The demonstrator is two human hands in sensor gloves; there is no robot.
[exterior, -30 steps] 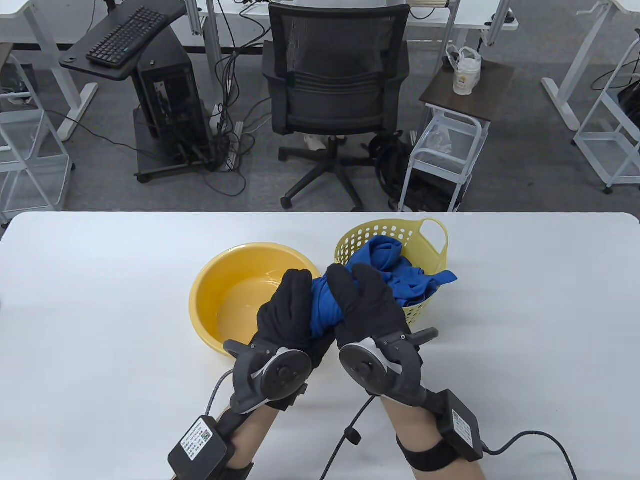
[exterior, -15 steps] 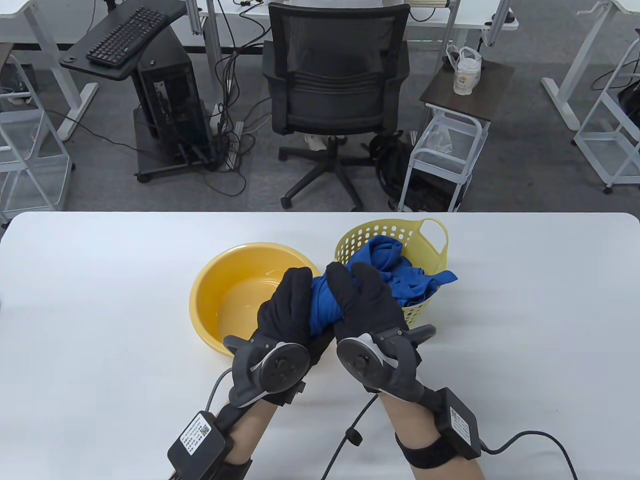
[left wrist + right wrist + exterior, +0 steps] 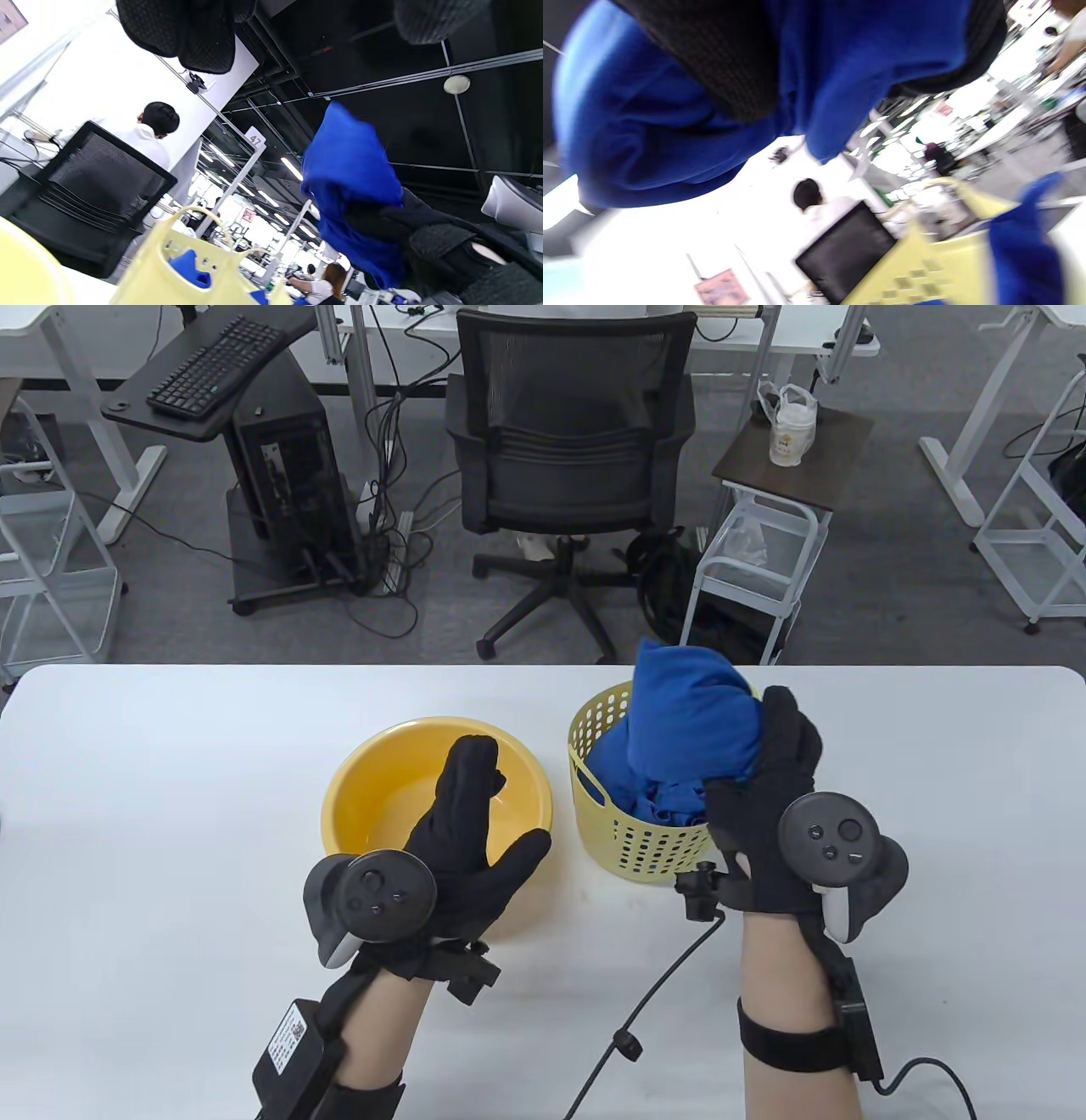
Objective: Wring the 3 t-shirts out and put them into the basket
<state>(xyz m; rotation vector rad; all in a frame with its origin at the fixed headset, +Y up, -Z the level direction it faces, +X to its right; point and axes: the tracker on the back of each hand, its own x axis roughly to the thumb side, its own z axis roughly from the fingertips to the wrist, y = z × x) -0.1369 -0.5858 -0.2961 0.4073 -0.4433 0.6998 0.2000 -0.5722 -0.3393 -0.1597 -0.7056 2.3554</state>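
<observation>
My right hand [image 3: 764, 763] grips a bunched blue t-shirt [image 3: 689, 712] and holds it up over the pale yellow perforated basket [image 3: 645, 844]. More blue cloth [image 3: 615, 780] lies inside the basket. My left hand [image 3: 479, 814] hovers with straight fingers above the yellow basin [image 3: 365, 789] and holds nothing. The left wrist view shows the lifted t-shirt [image 3: 348, 169] above the basket's handle [image 3: 191, 250]. In the right wrist view a gloved finger [image 3: 725, 55] presses into the t-shirt [image 3: 661, 127], with the basket [image 3: 925, 262] below it.
The white table [image 3: 170, 814] spreads to both sides of the basin and basket. A cable [image 3: 653, 993] trails from my right wrist across the table front. Beyond the far edge stand a black office chair [image 3: 568, 449] and a small white trolley [image 3: 755, 560].
Both hands held the twisted t-shirt together between basin and basket. Now the left hand has let go and opened over the basin; the right has lifted the t-shirt rightward above the basket.
</observation>
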